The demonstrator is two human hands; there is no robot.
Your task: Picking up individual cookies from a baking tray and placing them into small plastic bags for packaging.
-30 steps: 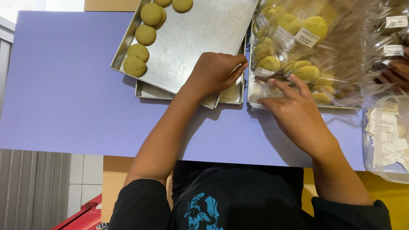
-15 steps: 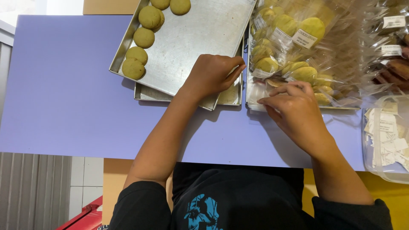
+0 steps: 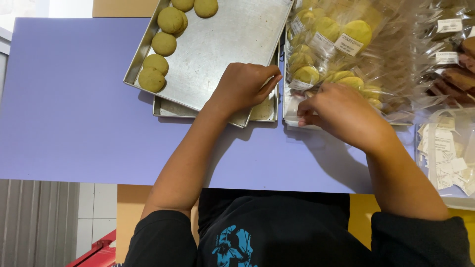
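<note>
Hands curl, left (image 3: 242, 86) on tray (image 3: 232, 34), right (image 3: 341, 113) at bagged cookies (image 3: 346, 44); grip hidden.

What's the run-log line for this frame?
left hand: on metal tray edge | right hand: at bagged cookies | loose cookies: on tray, far left | surface: purple table

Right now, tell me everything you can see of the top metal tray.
The top tray is a shallow rectangular pan of dull, scuffed silver metal with a low raised rim. It lies skewed on a second tray, whose edge shows beneath it, on the purple table. Green cookies line its left side; the rest is bare. The left hand rests at its near right corner. Its far end is cut off by the frame.
</note>
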